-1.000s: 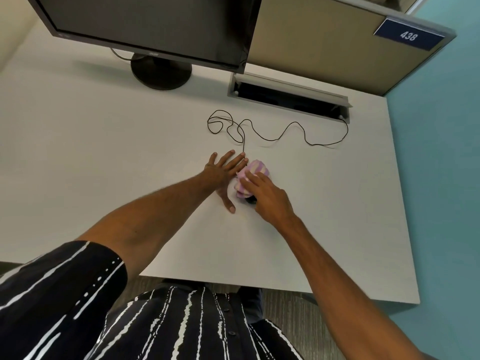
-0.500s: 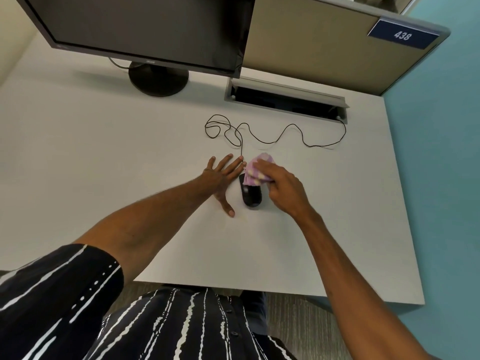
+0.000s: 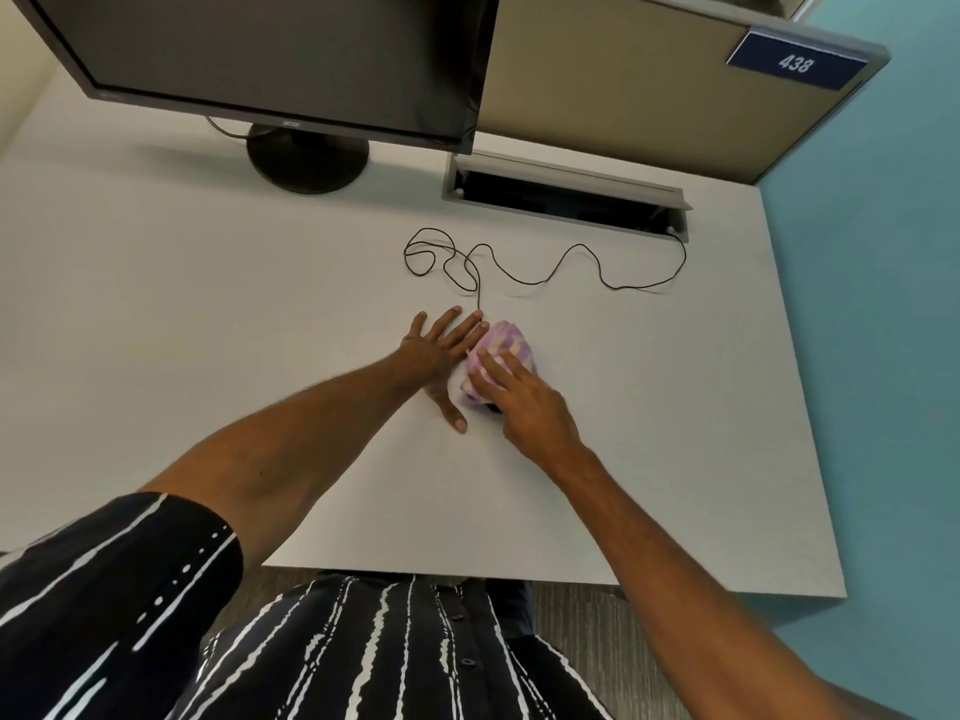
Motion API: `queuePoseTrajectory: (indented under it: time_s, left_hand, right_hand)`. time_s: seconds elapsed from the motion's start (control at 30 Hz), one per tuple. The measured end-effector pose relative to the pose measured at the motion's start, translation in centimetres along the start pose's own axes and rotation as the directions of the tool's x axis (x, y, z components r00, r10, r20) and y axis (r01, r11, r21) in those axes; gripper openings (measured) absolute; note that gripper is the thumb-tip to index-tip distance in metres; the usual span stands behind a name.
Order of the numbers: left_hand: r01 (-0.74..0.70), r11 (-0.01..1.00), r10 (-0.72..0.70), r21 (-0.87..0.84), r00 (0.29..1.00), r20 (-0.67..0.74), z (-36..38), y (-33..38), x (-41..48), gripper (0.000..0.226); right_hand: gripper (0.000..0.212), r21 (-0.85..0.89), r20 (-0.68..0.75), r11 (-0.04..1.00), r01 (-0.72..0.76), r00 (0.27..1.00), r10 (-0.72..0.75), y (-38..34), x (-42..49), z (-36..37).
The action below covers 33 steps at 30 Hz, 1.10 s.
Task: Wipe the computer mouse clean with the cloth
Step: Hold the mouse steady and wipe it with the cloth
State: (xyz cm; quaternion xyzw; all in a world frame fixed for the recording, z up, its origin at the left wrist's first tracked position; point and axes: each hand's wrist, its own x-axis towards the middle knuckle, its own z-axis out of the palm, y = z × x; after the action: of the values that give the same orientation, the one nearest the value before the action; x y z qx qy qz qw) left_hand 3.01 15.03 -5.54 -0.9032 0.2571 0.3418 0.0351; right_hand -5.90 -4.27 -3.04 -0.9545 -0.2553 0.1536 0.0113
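Note:
A pink and white checked cloth point(image 3: 503, 349) lies bunched over the black computer mouse point(image 3: 492, 407), of which only a dark sliver shows at the near end. My right hand point(image 3: 524, 402) presses the cloth down onto the mouse with fingers spread over it. Flat on the white desk just left of the mouse rests my left hand point(image 3: 441, 356), fingers apart, its fingertips touching the cloth's edge. The mouse's thin black cable point(image 3: 545, 275) loops away toward the back of the desk.
A black monitor point(image 3: 270, 59) on a round stand point(image 3: 307, 161) rises at the back left. A cable slot point(image 3: 566, 200) is cut into the white desk point(image 3: 156, 314) behind the mouse. A tan partition with sign 438 point(image 3: 795, 65) closes the back right.
My right hand slid the cloth from the far end of the mouse back toward me, covering the mouse that lay mostly bare half a second ago. My left hand stayed flat.

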Motion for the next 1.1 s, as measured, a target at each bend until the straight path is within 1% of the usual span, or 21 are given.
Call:
queuePoseTrajectory:
  time_s: [0.13, 0.2, 0.27, 0.33, 0.4, 0.43, 0.47, 0.5, 0.53, 0.63, 0.7, 0.8, 0.87, 0.93, 1.0, 1.1]
  left_hand:
    - [0.000, 1.000, 0.001, 0.003, 1.000, -0.007, 0.0, 0.1, -0.1, 0.174]
    - [-0.005, 1.000, 0.005, -0.005, 1.000, -0.025, 0.1, 0.1, -0.2, 0.174]
    - [-0.012, 1.000, 0.011, -0.016, 0.999, -0.046, 0.3, -0.1, -0.2, 0.174]
    - [-0.012, 1.000, 0.011, -0.014, 0.999, -0.049, 0.3, -0.2, -0.2, 0.175]
    - [-0.014, 1.000, 0.014, -0.011, 0.998, -0.054, 0.4, -0.2, -0.1, 0.176]
    - [-0.018, 1.000, 0.017, -0.011, 0.998, -0.056, 0.4, -0.2, -0.1, 0.175]
    - [-0.020, 1.000, 0.020, -0.012, 0.998, -0.052, 0.4, -0.2, -0.2, 0.176]
    - [-0.021, 1.000, 0.021, -0.011, 0.999, -0.047, 0.4, -0.2, -0.2, 0.176]
    - [-0.021, 1.000, 0.021, -0.008, 0.999, -0.043, 0.3, -0.2, -0.2, 0.176]
    - [-0.023, 1.000, 0.023, 0.003, 0.999, -0.029, 0.0, -0.3, -0.1, 0.174]
    - [-0.025, 1.000, 0.025, 0.010, 1.000, -0.013, -0.2, -0.4, 0.0, 0.171]
    - [-0.021, 0.999, 0.020, 0.041, 1.000, 0.005, -0.2, -0.5, 0.0, 0.166]
    - [-0.022, 0.999, 0.021, 0.028, 1.000, 0.002, -0.1, -0.6, 0.1, 0.166]
    - [-0.019, 0.999, 0.019, 0.033, 1.000, 0.003, -0.2, -0.5, 0.0, 0.167]
    - [-0.014, 0.999, 0.014, 0.030, 1.000, 0.008, -0.3, -0.4, 0.0, 0.169]
    - [-0.009, 1.000, 0.009, 0.015, 1.000, 0.014, -0.4, -0.3, 0.0, 0.172]
  right_hand:
    - [0.075, 0.063, -0.163, 0.996, 0.063, 0.985, -0.052, -0.3, -2.6, 1.7]
    - [0.075, 0.106, -0.188, 0.991, 0.084, 0.980, -0.063, -0.2, -3.9, 2.4]
    - [0.074, 0.201, -0.218, 0.976, 0.086, 0.975, -0.041, 0.3, -5.2, 2.6]
    - [0.073, 0.336, -0.297, 0.941, 0.040, 0.953, 0.066, 1.1, -6.1, 2.4]
    - [0.075, 0.452, -0.369, 0.891, -0.047, 0.900, 0.234, 2.1, -6.1, 1.4]
    - [0.075, 0.480, -0.383, 0.873, -0.089, 0.874, 0.300, 2.6, -5.6, 0.6]
    - [0.073, 0.484, -0.380, 0.866, -0.128, 0.860, 0.339, 3.0, -4.7, -0.3]
    - [0.071, 0.469, -0.359, 0.868, -0.164, 0.863, 0.356, 3.3, -3.6, -1.3]
    - [0.069, 0.443, -0.323, 0.876, -0.192, 0.877, 0.356, 3.4, -2.2, -2.2]
    - [0.060, 0.387, -0.151, 0.892, -0.235, 0.938, 0.313, 3.1, 1.6, -4.5]
    - [0.055, 0.327, -0.063, 0.917, -0.230, 0.962, 0.264, 2.5, 3.7, -5.0]
    - [0.050, 0.258, 0.016, 0.954, -0.151, 0.988, 0.152, 1.0, 5.2, -4.2]
    - [0.055, 0.285, 0.024, 0.947, -0.147, 0.989, 0.146, 0.4, 4.9, -3.5]
    - [0.063, 0.300, 0.001, 0.944, -0.140, 0.989, 0.146, 0.4, 4.1, -2.8]
    - [0.066, 0.240, 0.004, 0.964, -0.114, 0.993, 0.116, 0.7, 3.0, -2.2]
    - [0.068, 0.194, -0.013, 0.979, -0.059, 0.998, 0.063, 0.8, 1.2, -1.7]
